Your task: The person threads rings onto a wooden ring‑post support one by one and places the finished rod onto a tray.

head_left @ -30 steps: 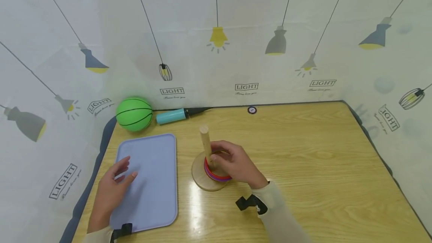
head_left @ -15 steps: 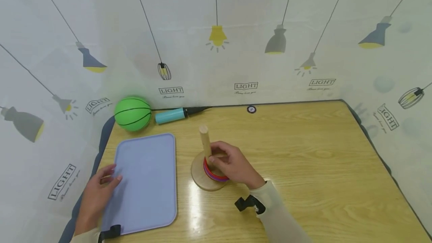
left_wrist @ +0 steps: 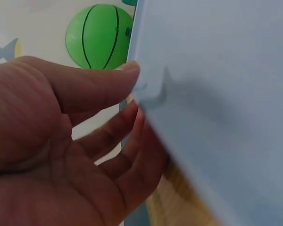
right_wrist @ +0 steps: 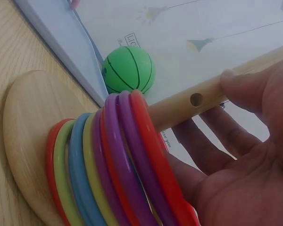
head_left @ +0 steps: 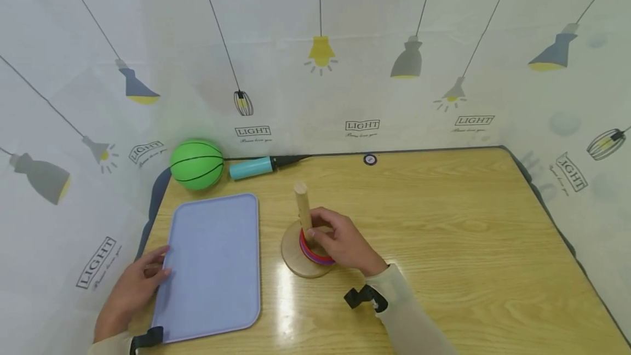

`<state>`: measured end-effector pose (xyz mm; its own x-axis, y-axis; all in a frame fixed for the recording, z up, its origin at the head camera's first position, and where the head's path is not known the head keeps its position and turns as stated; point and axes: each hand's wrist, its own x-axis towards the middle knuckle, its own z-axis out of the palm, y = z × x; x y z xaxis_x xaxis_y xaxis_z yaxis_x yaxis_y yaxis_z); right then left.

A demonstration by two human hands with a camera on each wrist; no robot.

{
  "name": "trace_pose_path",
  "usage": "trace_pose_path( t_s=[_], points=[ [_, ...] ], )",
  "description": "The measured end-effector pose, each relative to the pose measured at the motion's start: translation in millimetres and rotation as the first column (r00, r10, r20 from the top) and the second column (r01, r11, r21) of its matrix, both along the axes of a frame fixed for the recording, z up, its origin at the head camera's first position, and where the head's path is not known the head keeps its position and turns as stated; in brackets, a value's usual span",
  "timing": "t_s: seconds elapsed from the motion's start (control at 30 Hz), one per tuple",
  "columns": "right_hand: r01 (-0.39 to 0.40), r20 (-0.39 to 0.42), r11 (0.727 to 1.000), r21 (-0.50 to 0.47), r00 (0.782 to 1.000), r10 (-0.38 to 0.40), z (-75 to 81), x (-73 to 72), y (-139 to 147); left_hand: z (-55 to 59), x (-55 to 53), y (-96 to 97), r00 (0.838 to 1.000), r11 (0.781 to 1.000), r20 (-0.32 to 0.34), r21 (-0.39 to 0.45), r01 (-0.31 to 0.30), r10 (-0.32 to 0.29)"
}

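Observation:
A pale blue tray (head_left: 212, 267) lies at the left of the table. At its left edge is my left hand (head_left: 135, 285), and the left wrist view shows the thumb (left_wrist: 104, 84) on top of the rim with the other fingers curled beneath. To the tray's right stands a round wooden base (head_left: 296, 259) with an upright wooden post (head_left: 303, 204). My right hand (head_left: 342, 241) grips the post low down, thumb in front and fingers behind. Several coloured rings (right_wrist: 115, 155) are stacked round the post, a red one outermost, between the hand and the base.
A green ball (head_left: 197, 164) sits in the back left corner behind the tray. Beside it a blue hand pump (head_left: 251, 168) with a black tapered end lies along the table's back edge. A small round sticker (head_left: 370, 159) is further right. Patterned cloth (head_left: 276, 59) surrounds the table.
My left hand has moved left and down from over the tray to its left edge, where it now takes hold. The right hand stays on the post.

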<state>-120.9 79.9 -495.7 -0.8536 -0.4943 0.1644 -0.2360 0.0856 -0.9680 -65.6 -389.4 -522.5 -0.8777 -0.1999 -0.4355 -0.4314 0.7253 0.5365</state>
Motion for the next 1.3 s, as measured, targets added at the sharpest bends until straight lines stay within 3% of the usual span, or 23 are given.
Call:
trace_pose_path(
  t_s=[0.07, 0.17, 0.5, 0.7, 0.9, 1.13, 1.3],
  points=[
    [0.005, -0.008, 1.000, 0.005, 1.000, -0.005, -0.5, 0.1, -0.2, 1.5, 1.7, -7.3, 0.997, 0.997, -0.010, 0.012, 0.080, -0.079],
    [0.009, -0.016, 1.000, 0.012, 1.000, -0.009, -1.0, 0.6, -0.8, 2.7, 3.3, -15.0, 0.990, 0.990, -0.031, 0.035, 0.136, -0.135],
    [0.052, -0.070, 0.998, 0.033, 0.996, -0.050, -1.2, 4.9, -0.2, 3.8, 1.0, -15.5, 0.989, 0.989, -0.041, 0.038, 0.143, -0.141],
    [0.058, -0.098, 0.998, 0.008, 0.994, -0.057, 6.3, 8.3, 3.5, 6.4, -1.3, -3.8, 0.988, 0.988, -0.049, 0.034, 0.150, -0.148],
    [0.033, -0.114, 0.999, -0.035, 0.993, -0.037, 16.9, 10.4, 3.0, 4.8, -4.1, 13.4, 0.987, 0.984, -0.062, 0.095, 0.151, -0.145],
    [-0.006, -0.172, 0.999, -0.041, 0.985, -0.001, 31.6, 10.9, -6.8, 4.5, -8.7, 33.9, 0.980, 0.978, -0.091, 0.092, 0.188, -0.179],
    [-0.011, -0.202, 1.000, -0.020, 0.979, 0.007, 37.7, 5.1, -16.1, 4.3, -15.5, 51.2, 0.974, 0.961, -0.112, 0.176, 0.216, -0.198]
  ],
)
